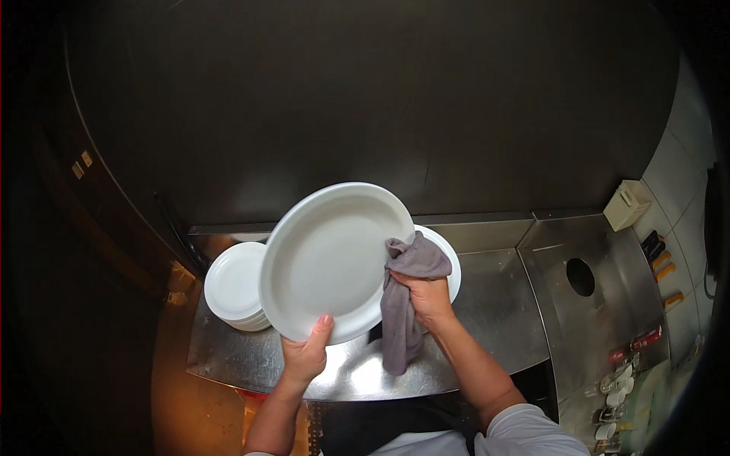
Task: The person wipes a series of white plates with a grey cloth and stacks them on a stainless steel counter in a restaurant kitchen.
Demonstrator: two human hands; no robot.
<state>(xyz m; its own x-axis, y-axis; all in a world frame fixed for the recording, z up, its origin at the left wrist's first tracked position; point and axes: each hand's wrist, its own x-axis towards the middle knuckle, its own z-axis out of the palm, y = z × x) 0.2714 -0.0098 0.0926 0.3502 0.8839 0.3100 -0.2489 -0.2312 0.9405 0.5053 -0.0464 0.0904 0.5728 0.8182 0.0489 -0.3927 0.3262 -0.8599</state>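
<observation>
A large white oval plate is raised and tilted above the steel counter. My left hand grips its lower rim, thumb on the upper face. In my right hand is a grey-purple cloth, bunched over the plate's right rim with one end hanging down. Behind the cloth and that hand, another white plate shows partly; what it rests on is hidden. A stack of white plates stands on the counter to the left, its right side covered by the raised plate.
A dark panel rises behind the counter. To the right, a steel surface has a round dark hole. A cream plastic holder and several orange-handled tools sit near the tiled wall. Several white cups and a red can are at lower right.
</observation>
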